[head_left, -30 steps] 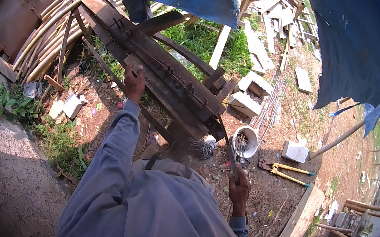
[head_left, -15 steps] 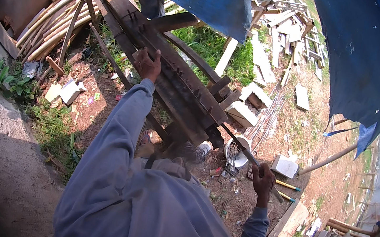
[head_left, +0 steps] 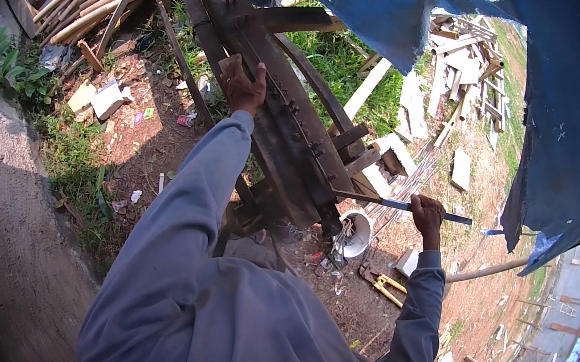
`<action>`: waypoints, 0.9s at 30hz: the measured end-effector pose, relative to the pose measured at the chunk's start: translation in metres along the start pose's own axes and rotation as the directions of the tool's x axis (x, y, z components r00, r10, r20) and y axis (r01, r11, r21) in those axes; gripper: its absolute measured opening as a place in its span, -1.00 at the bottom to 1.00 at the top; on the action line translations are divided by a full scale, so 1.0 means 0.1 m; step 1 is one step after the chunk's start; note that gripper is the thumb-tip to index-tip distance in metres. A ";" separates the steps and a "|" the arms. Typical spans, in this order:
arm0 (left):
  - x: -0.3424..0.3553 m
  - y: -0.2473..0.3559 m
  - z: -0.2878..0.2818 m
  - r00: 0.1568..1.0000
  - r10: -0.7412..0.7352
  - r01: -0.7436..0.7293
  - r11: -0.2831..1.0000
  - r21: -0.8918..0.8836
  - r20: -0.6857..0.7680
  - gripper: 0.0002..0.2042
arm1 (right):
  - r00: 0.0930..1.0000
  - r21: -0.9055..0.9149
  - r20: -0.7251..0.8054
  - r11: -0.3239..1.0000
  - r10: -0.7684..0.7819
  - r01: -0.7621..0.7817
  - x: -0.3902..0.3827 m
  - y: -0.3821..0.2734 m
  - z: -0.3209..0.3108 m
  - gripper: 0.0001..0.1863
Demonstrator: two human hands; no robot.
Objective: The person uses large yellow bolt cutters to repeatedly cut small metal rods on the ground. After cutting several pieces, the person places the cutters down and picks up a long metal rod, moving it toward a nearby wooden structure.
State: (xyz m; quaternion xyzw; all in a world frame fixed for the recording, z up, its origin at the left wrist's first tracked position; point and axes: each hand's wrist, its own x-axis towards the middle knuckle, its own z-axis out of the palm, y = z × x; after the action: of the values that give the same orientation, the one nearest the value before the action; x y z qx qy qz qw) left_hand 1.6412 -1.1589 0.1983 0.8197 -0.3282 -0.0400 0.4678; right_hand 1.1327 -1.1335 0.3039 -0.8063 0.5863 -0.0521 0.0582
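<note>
A dark wooden bench slants across the middle, with several metal pegs standing in a row along its top. My left hand lies on the bench beside the pegs, its thumb stretched apart; whether a thin rod runs under the fingers is hidden. My right hand is closed around the blue-grey handle of a long metal bar. The bar points sideways, and its thin far end reaches the bench's near right end, by the last pegs.
A white bucket holding thin rods stands right of the bench. Yellow-handled bolt cutters lie near a pale block. Long thin rods and scrap wood lie beyond. A blue tarp hangs at the upper right.
My right hand has swung the bar's handle end up and away, from slanting toward me to nearly sideways. My left hand stays on the bench; the whole view has shifted.
</note>
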 end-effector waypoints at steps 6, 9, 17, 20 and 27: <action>-0.02 0.00 -0.01 1.000 0.019 -0.019 0.999 0.036 -0.006 -0.26 | 0.976 -0.014 0.156 0.987 -0.153 0.157 0.64 -0.03 0.03 -0.58; -0.03 0.02 -0.03 1.000 0.006 -0.006 1.000 0.026 0.017 -0.24 | 0.952 0.008 0.186 0.969 -0.245 0.248 0.85 -0.04 0.08 -0.58; -0.03 0.04 -0.03 1.000 0.006 -0.006 1.000 0.022 0.018 -0.20 | 0.902 0.035 0.236 0.930 -0.362 0.365 1.26 -0.13 0.22 -0.56; -0.03 0.04 -0.02 1.000 0.021 -0.021 1.000 0.009 -0.007 -0.20 | 0.880 -0.021 0.323 0.927 -0.349 0.375 1.33 -0.20 0.25 -0.63; -0.04 0.06 -0.04 1.000 -0.015 0.015 1.000 0.003 -0.001 -0.19 | 0.926 0.060 0.233 0.955 -0.296 0.291 1.14 -0.26 0.24 -0.58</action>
State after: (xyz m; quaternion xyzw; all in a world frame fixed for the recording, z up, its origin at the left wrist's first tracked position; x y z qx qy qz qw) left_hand 1.6362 -1.1559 0.2041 0.8229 -0.3216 -0.0425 0.4665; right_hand 1.1954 -1.2333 0.2864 -0.8845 0.4472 0.0302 0.1296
